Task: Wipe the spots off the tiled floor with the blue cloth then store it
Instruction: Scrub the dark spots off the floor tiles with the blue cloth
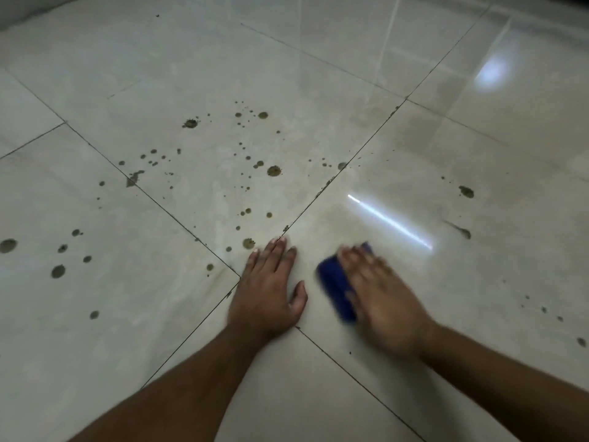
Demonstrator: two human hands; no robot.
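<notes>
The blue cloth (334, 282) lies bunched on the pale tiled floor (318, 90), pressed down under my right hand (382, 301), which is blurred by motion. My left hand (267, 288) rests flat on the floor just left of the cloth, fingers spread, holding nothing. Several brown spots (273, 170) are scattered across the tile ahead of my left hand. More spots (58, 271) dot the tile at the left, and a few marks (466, 192) sit to the right of the cloth. The tile right around the cloth looks glossy and free of spots.
Dark grout lines (178, 215) cross diagonally and meet under my left hand. Light reflections (389, 221) streak the shiny tile at the right. A wall base shows at the far top left corner (19, 14).
</notes>
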